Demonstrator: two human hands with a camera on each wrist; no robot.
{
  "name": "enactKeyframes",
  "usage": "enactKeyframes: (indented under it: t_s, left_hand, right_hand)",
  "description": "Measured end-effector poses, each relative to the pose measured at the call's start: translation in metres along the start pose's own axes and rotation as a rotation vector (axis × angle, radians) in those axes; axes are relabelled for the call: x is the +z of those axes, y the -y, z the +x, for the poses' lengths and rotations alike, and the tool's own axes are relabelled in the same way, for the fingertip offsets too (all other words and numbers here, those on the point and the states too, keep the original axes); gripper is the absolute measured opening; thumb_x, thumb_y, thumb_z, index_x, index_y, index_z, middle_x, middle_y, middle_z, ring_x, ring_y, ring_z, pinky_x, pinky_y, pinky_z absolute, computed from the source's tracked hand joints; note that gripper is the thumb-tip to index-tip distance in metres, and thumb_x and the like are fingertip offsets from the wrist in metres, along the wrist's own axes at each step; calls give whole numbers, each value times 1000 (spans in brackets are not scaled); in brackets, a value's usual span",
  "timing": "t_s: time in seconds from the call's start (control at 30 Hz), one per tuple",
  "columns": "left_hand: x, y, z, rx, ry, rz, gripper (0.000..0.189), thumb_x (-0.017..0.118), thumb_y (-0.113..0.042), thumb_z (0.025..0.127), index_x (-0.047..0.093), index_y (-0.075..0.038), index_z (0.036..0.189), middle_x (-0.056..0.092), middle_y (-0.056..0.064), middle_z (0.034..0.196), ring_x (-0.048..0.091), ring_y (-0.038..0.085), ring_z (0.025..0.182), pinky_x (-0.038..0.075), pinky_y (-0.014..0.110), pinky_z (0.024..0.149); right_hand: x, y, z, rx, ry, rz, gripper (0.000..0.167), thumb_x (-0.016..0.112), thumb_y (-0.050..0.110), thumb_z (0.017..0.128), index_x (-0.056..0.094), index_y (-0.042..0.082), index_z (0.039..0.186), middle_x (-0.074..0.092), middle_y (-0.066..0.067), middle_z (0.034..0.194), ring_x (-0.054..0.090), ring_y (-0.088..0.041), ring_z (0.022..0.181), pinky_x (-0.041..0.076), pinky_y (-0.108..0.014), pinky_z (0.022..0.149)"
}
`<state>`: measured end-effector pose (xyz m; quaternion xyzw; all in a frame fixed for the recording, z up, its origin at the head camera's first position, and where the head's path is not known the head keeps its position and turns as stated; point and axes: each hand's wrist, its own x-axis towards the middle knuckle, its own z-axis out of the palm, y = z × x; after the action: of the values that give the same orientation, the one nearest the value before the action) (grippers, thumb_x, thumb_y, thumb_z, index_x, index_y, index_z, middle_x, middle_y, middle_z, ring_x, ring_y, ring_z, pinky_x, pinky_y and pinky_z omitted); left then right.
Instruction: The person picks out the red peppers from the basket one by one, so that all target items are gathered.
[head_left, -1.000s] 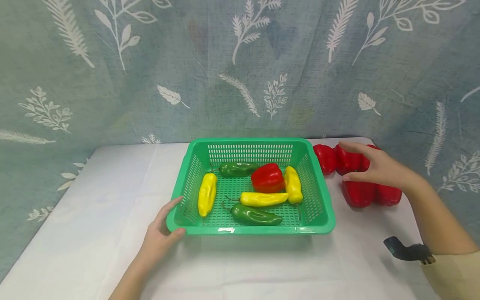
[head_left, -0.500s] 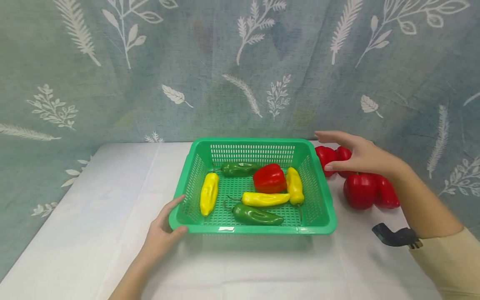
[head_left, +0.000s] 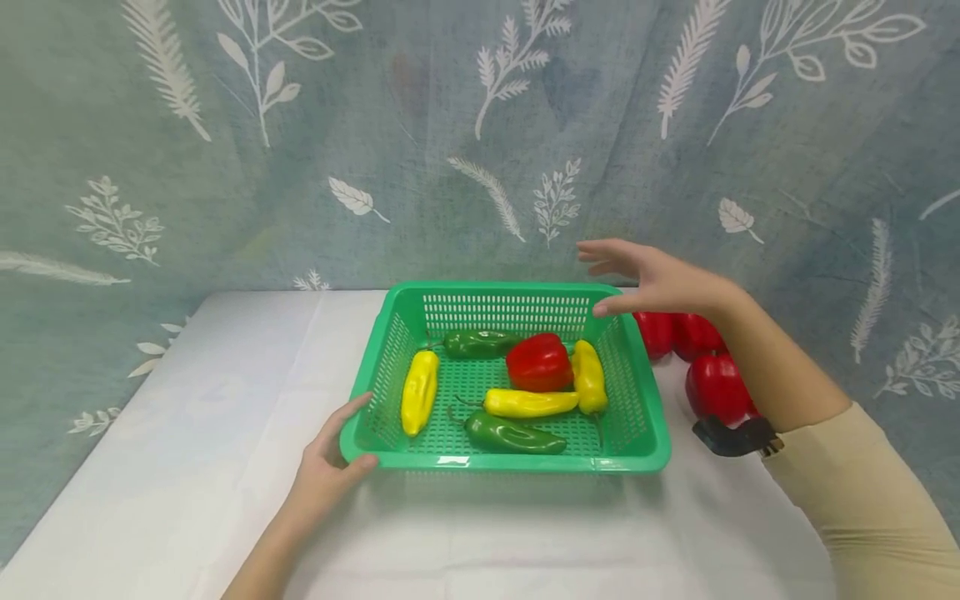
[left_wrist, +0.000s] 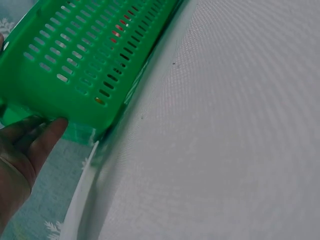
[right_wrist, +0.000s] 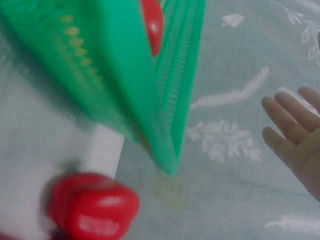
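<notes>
My left hand [head_left: 322, 471] is at the near-left corner of a green plastic basket [head_left: 495, 461], its fingers along the left side and the thumb at the front. The left wrist view shows these fingertips against the basket wall [left_wrist: 55, 95]. Above the basket's far-right corner, my right hand [head_left: 660, 279] hovers with nothing in it, fingers spread from the thumb. Inside lie a red bell pepper [head_left: 538, 363], green long peppers [head_left: 513, 433] and several yellow long peppers [head_left: 420, 392]. The right wrist view has the right hand [right_wrist: 300, 135] apart from the rim.
Several red bell peppers [head_left: 716, 387] sit on the white table [head_left: 187, 433] to the right of the basket, partly behind my right forearm. A blue-green patterned cloth [head_left: 420, 125] hangs at the table's back. A black strap [head_left: 731, 436] is on my right wrist.
My right hand has moved left and up, from over the red bell peppers at the right to the basket's far-right corner. The left hand and the basket's contents stay the same.
</notes>
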<state>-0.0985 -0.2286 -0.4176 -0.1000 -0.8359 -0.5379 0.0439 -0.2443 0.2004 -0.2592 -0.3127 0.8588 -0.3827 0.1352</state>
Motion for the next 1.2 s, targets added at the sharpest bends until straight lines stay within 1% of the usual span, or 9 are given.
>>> enactKeyframes:
  t_s: [0.17, 0.37, 0.43, 0.57, 0.67, 0.77, 1.0, 1.13, 1.2]
  left_hand:
    - [0, 1, 0, 24, -15, -8, 70, 71, -10, 82, 39, -21, 143, 37, -2, 149, 25, 6, 138, 19, 60, 112]
    - [2, 1, 0, 37, -20, -18, 71, 71, -5, 80, 40, -20, 142, 38, -5, 147, 24, -1, 136, 22, 22, 113]
    - [1, 0, 0, 23, -23, -20, 71, 71, -6, 80, 40, -21, 142, 38, -7, 147, 24, 1, 137, 22, 28, 115]
    - [0, 0, 0, 10, -24, -21, 71, 72, -8, 80, 40, -22, 142, 37, -11, 146, 24, 3, 137, 19, 57, 112]
    - [1, 2, -1, 5, -26, -20, 71, 71, -8, 80, 40, -21, 143, 37, -12, 146, 24, -1, 136, 22, 45, 115]
    - [3, 5, 0, 16, -19, -31, 72, 71, -7, 80, 39, -22, 143, 37, -7, 148, 24, -4, 135, 23, 20, 112]
    - [4, 1, -2, -6, -28, -14, 72, 71, -7, 80, 39, -22, 143, 35, 5, 149, 27, 12, 139, 28, 38, 114]
    - [3, 1, -1, 7, -36, -15, 72, 71, -6, 80, 40, -21, 143, 36, 2, 149, 28, -2, 133, 28, 9, 102]
    - [2, 1, -1, 18, -40, -12, 72, 71, -6, 80, 40, -21, 143, 36, -3, 148, 28, -8, 130, 29, 7, 101]
  right_hand:
    - [10, 0, 19, -21, 46, 110, 75, 70, 17, 85, 29, 13, 148, 33, -11, 150, 36, -34, 135, 37, -54, 105]
    - [26, 1, 35, -44, 88, 232, 76, 70, 16, 86, 27, 13, 148, 33, -13, 150, 36, -34, 135, 32, -54, 109]
    - [32, 0, 39, -41, 89, 235, 76, 71, 19, 86, 27, 13, 148, 34, -13, 150, 37, -33, 135, 34, -52, 108]
    - [42, -5, 46, -8, 88, 242, 74, 70, 21, 86, 29, 14, 147, 38, -13, 147, 40, -34, 132, 40, -49, 105]
    - [48, -14, 51, 9, 71, 255, 70, 68, 21, 88, 32, 13, 146, 41, -15, 145, 43, -37, 129, 43, -47, 102]
    - [53, -26, 59, 37, 38, 279, 65, 68, 21, 88, 37, 12, 144, 44, -16, 142, 46, -35, 126, 46, -48, 99]
    - [68, -53, 68, 103, 20, 303, 58, 69, 18, 87, 44, 6, 138, 51, -20, 134, 53, -30, 116, 47, -51, 96]
    - [75, -67, 69, 163, 35, 290, 59, 69, 19, 87, 44, 4, 138, 51, -20, 134, 53, -31, 117, 48, -48, 96]
    - [77, -70, 70, 184, 79, 261, 62, 70, 21, 86, 43, 3, 139, 50, -20, 135, 51, -33, 118, 49, -46, 95]
